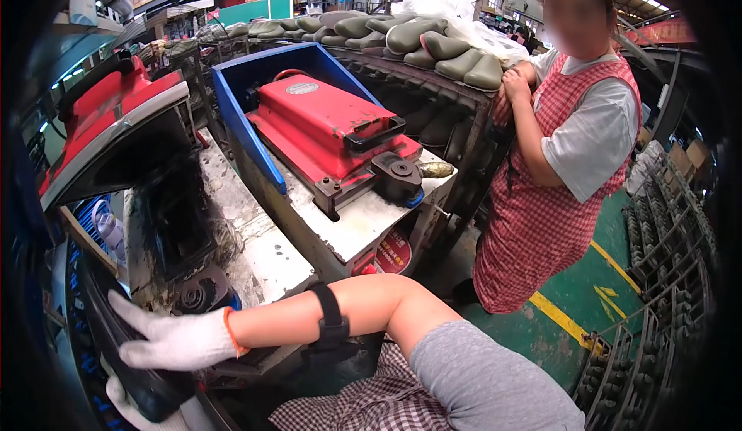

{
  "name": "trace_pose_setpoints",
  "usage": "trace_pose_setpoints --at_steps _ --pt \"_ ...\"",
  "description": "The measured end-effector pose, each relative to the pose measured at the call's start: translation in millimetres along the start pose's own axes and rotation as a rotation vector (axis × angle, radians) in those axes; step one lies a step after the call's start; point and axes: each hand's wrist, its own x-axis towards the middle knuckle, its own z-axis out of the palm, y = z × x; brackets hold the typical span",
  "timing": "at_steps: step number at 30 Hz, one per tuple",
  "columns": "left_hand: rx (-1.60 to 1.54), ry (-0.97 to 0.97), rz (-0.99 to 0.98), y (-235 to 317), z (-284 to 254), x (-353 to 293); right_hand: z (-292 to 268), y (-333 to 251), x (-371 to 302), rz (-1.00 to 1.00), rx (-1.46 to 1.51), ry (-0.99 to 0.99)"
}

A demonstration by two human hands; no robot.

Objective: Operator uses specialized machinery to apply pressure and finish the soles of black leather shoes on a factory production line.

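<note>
- Black shoe-like piece (154, 388): lower left, between the gloved hands, near the open red-lidded machine (120, 126).
- Right hand (176, 340): fingers parted against it; cannot tell whether grip is firm.
- Left hand (127, 408): mostly hidden beneath; grip closure unclear.
- Step, judged: two-handed handling; next move calls for steady support.

White-gloved right hand (179, 341) above gloved left hand (147, 414), right elbow (403, 295) bent.

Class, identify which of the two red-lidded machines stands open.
The left machine, nearer the gloved right hand: its red lid is raised and tilted, whereas the other machine's lid, beside the blue guard, lies lowered.
</note>
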Motion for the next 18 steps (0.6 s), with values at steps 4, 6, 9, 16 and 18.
trace_pose_setpoints --at_steps 4,6,9,16,18 --pt "0.074 0.043 -0.151 0.9 38.0 29.9 -31.6 1.9 2.9 -0.042 0.068 0.062" --pt "0.207 0.069 -0.197 0.6 51.7 46.3 -69.1 -12.6 5.6 0.007 -0.077 0.105" --pt "0.944 -0.095 0.135 7.0 79.0 77.9 -128.8 2.8 -5.8 0.397 0.497 0.34" --pt "1.182 -0.031 0.815 78.8 143.2 150.2 -217.4 95.6 99.6 0.221 -0.471 0.535" --pt "0.877 -0.139 0.342 133.5 182.5 166.9 -211.8 97.9 122.8 0.221 -0.679 0.563"
